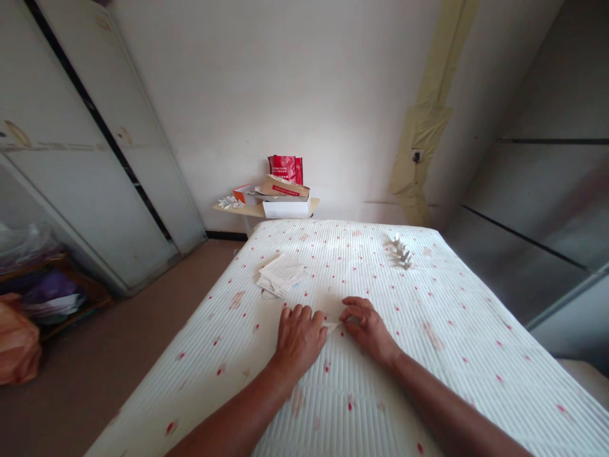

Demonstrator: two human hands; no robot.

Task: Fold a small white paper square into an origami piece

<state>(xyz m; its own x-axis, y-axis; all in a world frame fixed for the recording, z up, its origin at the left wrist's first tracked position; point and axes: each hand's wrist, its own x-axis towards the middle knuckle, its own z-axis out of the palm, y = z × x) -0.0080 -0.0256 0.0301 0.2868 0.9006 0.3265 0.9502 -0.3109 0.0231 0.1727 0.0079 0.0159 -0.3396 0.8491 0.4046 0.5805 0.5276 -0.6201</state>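
Note:
Between my two hands lies a small folded piece of paper (332, 325), low over the white spotted mattress cover (352, 393). My left hand (301, 333) is closed on the paper's left end, its fingers curled and its knuckles up. At the right end, the bent fingers of my right hand (361, 320) pinch the paper. Beyond my left hand rests a loose stack of printed paper sheets (282, 273). Several small folded paper pieces (402, 252) sit in a row farther back on the right.
Behind the bed, a small table (252, 210) holds a white box (286, 209), a red bag (284, 167) and a pile of white pieces (231, 202). Grey cabinets (95, 139) stand at left. An orange bag (18, 343) lies at the far left.

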